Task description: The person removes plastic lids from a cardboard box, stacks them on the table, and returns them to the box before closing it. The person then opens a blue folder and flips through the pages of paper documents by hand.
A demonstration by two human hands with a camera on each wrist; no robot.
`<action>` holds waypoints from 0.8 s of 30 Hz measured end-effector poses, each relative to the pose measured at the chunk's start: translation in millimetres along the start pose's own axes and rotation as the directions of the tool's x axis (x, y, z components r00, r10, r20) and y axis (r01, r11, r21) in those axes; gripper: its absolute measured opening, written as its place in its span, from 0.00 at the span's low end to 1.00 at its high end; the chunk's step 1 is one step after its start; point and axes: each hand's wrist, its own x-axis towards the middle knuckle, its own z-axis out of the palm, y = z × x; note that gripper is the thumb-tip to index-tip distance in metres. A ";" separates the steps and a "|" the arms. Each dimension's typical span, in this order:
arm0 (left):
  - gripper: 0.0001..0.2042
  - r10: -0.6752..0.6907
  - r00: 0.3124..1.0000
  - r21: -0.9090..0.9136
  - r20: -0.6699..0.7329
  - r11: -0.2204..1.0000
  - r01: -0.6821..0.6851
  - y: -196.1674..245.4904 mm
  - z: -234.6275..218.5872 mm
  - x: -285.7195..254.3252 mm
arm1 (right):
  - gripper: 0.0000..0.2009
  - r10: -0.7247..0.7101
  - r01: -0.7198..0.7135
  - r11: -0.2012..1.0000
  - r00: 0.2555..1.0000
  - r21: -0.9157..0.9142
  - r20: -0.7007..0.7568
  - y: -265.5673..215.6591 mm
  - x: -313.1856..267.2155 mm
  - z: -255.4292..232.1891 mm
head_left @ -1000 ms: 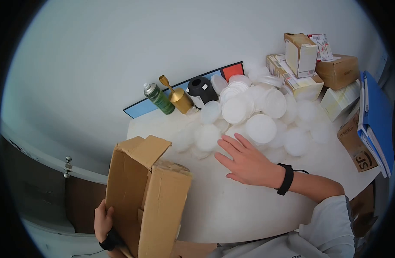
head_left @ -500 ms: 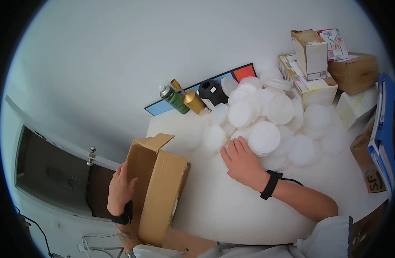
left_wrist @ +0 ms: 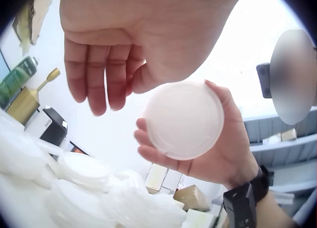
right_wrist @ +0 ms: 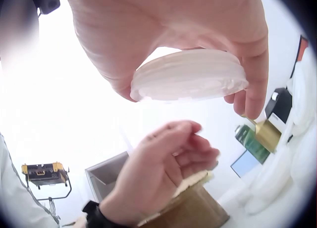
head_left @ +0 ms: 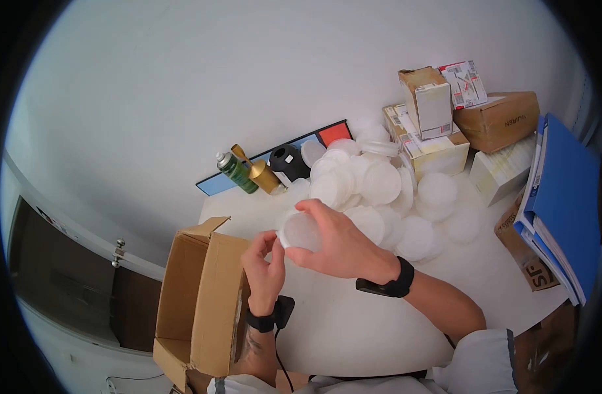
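Observation:
My right hand [head_left: 343, 246] grips a short stack of round translucent plastic lids [head_left: 302, 231] by the rim, thumb on one side and fingers on the other. In the right wrist view the lids [right_wrist: 190, 75] show edge-on, with several rims pressed together. Close by, at the left edge of the stack, is my left hand [head_left: 265, 268], its fingers loosely bent and the thumb near the index finger. A gap separates the left hand [right_wrist: 166, 171] from the lids in the right wrist view. Behind the hands lies a heap of similar lids [head_left: 383, 184] on the white table [head_left: 353, 328].
An open cardboard box [head_left: 219, 299] stands at the table's left side, beside my left forearm. Along the wall are a green spray can [head_left: 236, 174], a gold-coloured object [head_left: 265, 177] and a black container [head_left: 289, 163]. Stacked cartons [head_left: 432, 154] and blue binders [head_left: 566, 197] line the right.
My left hand has left the cardboard box and come right, beside the lids. My right hand has taken a stack of lids from the heap and lifted it toward the left hand.

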 end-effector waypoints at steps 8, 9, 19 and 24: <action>0.42 0.151 0.780 0.136 0.608 0.947 -0.290 10.3 81.3 32.9 | 0.33 0.086 -0.039 0.988 0.945 0.151 -0.317 -8.8 22.2 -100.9; 0.47 0.143 0.773 0.236 0.618 0.904 -0.356 17.0 91.5 24.7 | 0.33 0.093 -0.035 0.985 0.931 0.167 -0.352 -8.2 22.4 -108.3; 0.46 0.232 0.829 0.238 0.509 0.888 -0.394 0.1 87.2 33.9 | 0.36 0.166 -0.151 0.986 0.928 0.069 -0.333 21.8 36.1 -93.3; 0.28 0.070 0.890 0.145 0.451 0.978 -0.150 -2.7 62.3 55.1 | 0.35 0.194 -0.198 0.980 0.954 0.004 -0.229 43.3 34.9 -73.3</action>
